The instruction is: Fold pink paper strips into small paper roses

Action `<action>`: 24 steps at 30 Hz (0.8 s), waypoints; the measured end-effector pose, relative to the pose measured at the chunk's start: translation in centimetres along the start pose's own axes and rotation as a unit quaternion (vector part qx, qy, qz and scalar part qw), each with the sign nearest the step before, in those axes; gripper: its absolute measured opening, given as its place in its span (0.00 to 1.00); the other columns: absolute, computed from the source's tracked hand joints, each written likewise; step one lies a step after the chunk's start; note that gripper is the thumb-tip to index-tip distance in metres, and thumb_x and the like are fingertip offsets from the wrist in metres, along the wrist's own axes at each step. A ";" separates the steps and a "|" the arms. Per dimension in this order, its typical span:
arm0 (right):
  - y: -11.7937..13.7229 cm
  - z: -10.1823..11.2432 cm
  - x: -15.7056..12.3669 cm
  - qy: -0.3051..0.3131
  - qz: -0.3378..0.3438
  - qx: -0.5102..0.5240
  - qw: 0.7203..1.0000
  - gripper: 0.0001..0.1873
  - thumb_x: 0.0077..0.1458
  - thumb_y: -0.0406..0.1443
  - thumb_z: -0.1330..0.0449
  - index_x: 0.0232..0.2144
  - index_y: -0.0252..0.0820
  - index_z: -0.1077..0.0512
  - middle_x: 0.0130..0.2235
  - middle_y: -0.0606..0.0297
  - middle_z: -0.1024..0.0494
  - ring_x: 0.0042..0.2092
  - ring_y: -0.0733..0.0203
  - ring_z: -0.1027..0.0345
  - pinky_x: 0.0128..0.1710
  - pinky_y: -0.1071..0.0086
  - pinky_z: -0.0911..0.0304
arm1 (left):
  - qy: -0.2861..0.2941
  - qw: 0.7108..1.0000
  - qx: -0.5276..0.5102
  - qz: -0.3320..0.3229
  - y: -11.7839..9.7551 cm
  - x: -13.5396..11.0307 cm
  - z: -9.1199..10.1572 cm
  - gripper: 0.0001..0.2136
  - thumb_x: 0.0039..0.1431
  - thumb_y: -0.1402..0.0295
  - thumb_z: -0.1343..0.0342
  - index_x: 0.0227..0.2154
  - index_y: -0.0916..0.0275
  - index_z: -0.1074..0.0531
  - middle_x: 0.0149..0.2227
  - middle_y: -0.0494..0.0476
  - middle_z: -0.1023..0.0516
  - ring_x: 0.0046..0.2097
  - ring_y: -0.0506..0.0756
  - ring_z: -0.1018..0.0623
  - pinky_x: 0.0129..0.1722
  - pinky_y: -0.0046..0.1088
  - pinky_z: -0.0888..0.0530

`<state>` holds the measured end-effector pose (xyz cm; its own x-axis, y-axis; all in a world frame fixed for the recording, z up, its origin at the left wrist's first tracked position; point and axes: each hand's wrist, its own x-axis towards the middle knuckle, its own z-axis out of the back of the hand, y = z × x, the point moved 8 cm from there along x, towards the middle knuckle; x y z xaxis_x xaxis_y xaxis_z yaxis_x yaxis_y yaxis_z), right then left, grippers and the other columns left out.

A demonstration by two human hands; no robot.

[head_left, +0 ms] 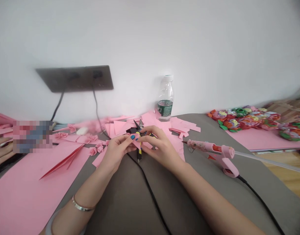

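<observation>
**Yellow-handled scissors point(139, 153) gripped by the left hand point(117, 153) and right hand point(162, 147) above pink paper offcuts point(120, 128)**

Both hands' fingers point(150, 131) are curled closed around the scissors, which are held near the back of the worktop point(140, 199), just before the white wall point(189, 49). Grey worktop is left open in front of the hands. One pink glue gun point(213, 151) lies to the right, one plastic bottle point(166, 98) stands behind, and a black cable point(150, 192) runs beneath.

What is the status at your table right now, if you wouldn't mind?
Left hand and right hand together on yellow-and-black-handled scissors, blades up. Pink paper scraps beneath. Black cable below the hands; pink glue gun to the right.
</observation>
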<state>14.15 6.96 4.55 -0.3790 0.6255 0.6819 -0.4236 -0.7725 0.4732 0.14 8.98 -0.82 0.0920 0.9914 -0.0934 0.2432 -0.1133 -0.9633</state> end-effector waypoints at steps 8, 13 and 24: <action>-0.7 0.3 0.0 -0.033 -0.062 0.103 0.992 0.05 0.58 0.31 0.40 0.31 0.44 0.26 0.41 0.60 0.29 0.43 0.57 0.33 0.43 0.63 0.36 | 0.038 0.999 -0.004 0.002 0.3 -0.2 -0.7 0.10 0.49 0.61 0.33 0.31 0.62 0.19 0.32 0.55 0.19 0.33 0.51 0.21 0.37 0.28 0.23; -1.9 0.1 -0.2 -0.059 -0.156 0.196 0.966 0.05 0.57 0.31 0.41 0.28 0.42 0.31 0.34 0.64 0.31 0.37 0.61 0.36 0.38 0.67 0.39 | 0.058 0.998 -0.038 0.007 0.5 -0.3 -1.2 0.09 0.50 0.63 0.32 0.30 0.62 0.20 0.32 0.53 0.19 0.34 0.50 0.20 0.38 0.26 0.22; -3.7 -1.7 -1.1 -0.032 -0.275 0.279 0.920 0.05 0.54 0.37 0.41 0.30 0.42 0.33 0.30 0.66 0.29 0.32 0.62 0.35 0.32 0.68 0.40 | 0.051 0.998 -0.033 -0.006 0.3 -0.4 -1.4 0.09 0.48 0.65 0.31 0.31 0.63 0.20 0.34 0.54 0.18 0.37 0.53 0.19 0.42 0.30 0.21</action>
<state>14.76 9.31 1.07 -0.1765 0.9443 0.2779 -0.0424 -0.2893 0.9563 1.57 8.43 -0.71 0.1861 0.9812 -0.0519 0.3082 -0.1084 -0.9451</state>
